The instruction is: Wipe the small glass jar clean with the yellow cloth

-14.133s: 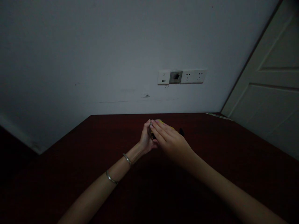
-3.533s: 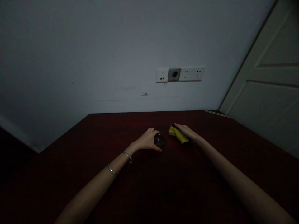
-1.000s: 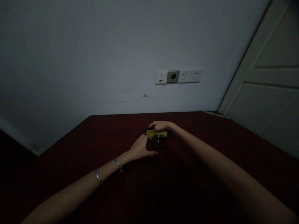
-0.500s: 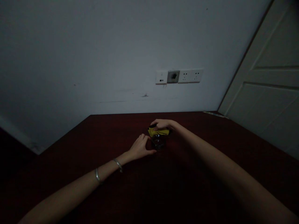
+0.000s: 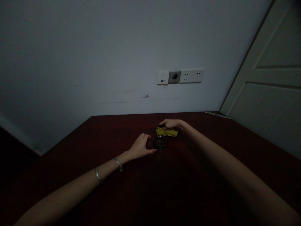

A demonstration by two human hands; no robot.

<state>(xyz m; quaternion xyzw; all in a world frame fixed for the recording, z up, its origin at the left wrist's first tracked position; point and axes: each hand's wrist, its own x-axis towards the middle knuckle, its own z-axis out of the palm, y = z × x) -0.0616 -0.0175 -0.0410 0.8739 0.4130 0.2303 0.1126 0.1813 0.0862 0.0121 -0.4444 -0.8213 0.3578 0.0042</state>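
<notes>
A round, dark glass ashtray (image 5: 160, 143) rests on the reddish-brown tabletop (image 5: 113, 131). At its left side is my left hand (image 5: 140, 147), thumb and fingers spread apart in a curve. The thumb tip is close to the ashtray's near edge; I cannot tell whether it touches. Just behind and to the right of the ashtray, my right hand (image 5: 169, 123) grips a bunched yellow cloth (image 5: 169, 132) with dark parts. Its fingertips are partly hidden by the cloth.
A pale wall (image 5: 117, 62) rises behind the table, with a row of sockets and switches (image 5: 180, 77). On the right stands a white panelled door (image 5: 270, 91). A thin pale strip (image 5: 217, 115) lies along the table's back right edge.
My right hand and the cloth have moved right, away from above the ashtray, which now shows more fully. My left hand has shifted slightly left, its fingers apart.
</notes>
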